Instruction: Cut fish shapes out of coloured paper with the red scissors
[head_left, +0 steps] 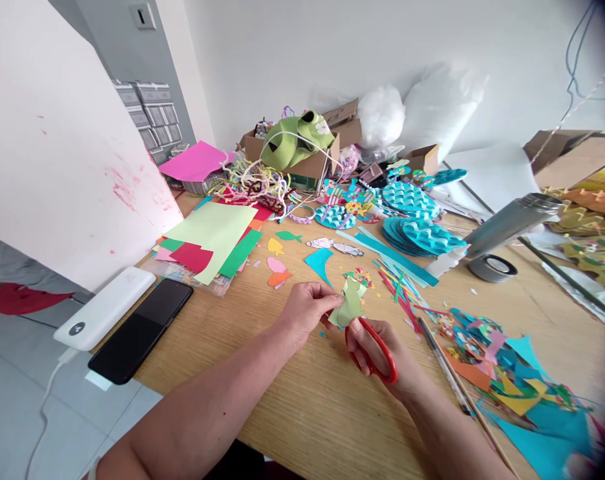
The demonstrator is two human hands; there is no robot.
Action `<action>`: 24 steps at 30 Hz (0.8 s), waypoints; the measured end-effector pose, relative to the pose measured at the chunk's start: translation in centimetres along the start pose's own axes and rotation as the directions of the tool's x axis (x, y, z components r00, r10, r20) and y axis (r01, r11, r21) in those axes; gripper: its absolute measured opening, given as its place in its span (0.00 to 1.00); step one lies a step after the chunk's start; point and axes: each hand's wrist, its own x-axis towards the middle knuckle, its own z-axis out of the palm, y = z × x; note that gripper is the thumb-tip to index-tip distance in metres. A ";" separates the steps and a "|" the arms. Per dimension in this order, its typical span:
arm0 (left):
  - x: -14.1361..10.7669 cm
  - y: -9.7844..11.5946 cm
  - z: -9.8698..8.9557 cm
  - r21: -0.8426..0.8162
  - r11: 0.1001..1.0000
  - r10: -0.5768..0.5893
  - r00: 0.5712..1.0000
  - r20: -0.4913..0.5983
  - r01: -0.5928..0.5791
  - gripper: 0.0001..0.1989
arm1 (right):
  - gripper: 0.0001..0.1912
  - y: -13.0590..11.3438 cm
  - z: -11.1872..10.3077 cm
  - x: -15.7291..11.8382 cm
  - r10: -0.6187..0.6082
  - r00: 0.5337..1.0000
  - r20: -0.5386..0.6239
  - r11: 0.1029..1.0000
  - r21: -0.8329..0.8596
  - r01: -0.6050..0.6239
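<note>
Between thumb and fingers, my left hand (312,308) pinches a small piece of light green paper (351,301). My right hand (377,343) is closed around the red handles of a pair of scissors (390,363), held at the paper's lower edge; the blades are mostly hidden behind it. Just beyond lies a heap of tiny coloured paper bits (361,275). Cut-out paper fish lie past my left hand: a green one (288,236), a yellow one (275,247), an orange one (279,278) and a pink one. A blue paper offcut (319,265) is close by.
Coloured paper sheets (210,233) are stacked at left, near a black phone (141,330) and a white power bank (105,308). To the right are paper scraps (512,373), a pen (442,363), blue wavy discs (422,237) and a leaning metal flask (512,223). Boxes (302,160) stand behind.
</note>
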 end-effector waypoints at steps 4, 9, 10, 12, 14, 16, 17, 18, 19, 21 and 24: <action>0.0 0.0 0.0 -0.005 1.000 -0.001 1.000 0.011 0.001 0.10 | 0.30 0.1 -0.1 0.0 -0.001 1.000 0.001 1.000 0.006 0.001; 0.0 0.0 -0.1 -0.008 1.000 0.010 1.000 0.011 -0.010 0.11 | 0.30 0.2 -0.2 0.1 -0.002 1.000 -0.002 1.000 -0.002 0.002; 0.0 0.0 -0.1 -0.006 1.000 0.010 1.000 0.010 -0.010 0.11 | 0.30 0.1 -0.2 0.0 -0.004 1.000 -0.002 1.000 -0.005 0.004; 0.0 0.0 -0.1 -0.003 1.000 0.012 1.000 0.012 -0.012 0.11 | 0.30 0.1 -0.2 0.0 -0.005 1.000 0.000 1.000 -0.010 0.005; 0.0 0.0 -0.1 -0.001 1.000 0.014 1.000 0.016 -0.014 0.11 | 0.30 0.0 -0.1 0.0 -0.001 1.000 -0.002 1.000 -0.011 0.001; 0.0 0.0 -0.1 0.002 1.000 0.011 1.000 0.019 -0.011 0.11 | 0.29 0.0 -0.1 0.0 0.005 1.000 -0.005 1.000 -0.010 -0.005; 0.0 0.1 -0.1 0.005 1.000 0.008 1.000 0.017 -0.008 0.11 | 0.29 0.0 -0.1 0.0 0.008 1.000 -0.005 1.000 -0.010 -0.008; 0.0 0.1 -0.1 0.009 1.000 0.005 1.000 0.014 -0.005 0.11 | 0.29 0.0 -0.1 0.0 0.011 1.000 -0.005 1.000 -0.011 -0.011; 0.0 0.2 -0.1 0.012 1.000 0.001 1.000 0.012 -0.001 0.11 | 0.29 0.1 -0.2 0.0 0.012 1.000 -0.006 1.000 -0.013 -0.012; 0.0 0.2 -0.2 0.019 1.000 -0.009 1.000 0.010 0.009 0.11 | 0.29 0.1 -0.2 0.0 0.012 1.000 -0.008 1.000 -0.015 -0.012; 0.0 0.3 -0.2 0.027 0.999 -0.026 1.000 0.008 0.025 0.12 | 0.29 0.2 -0.3 0.0 0.018 1.000 -0.008 1.000 -0.015 -0.018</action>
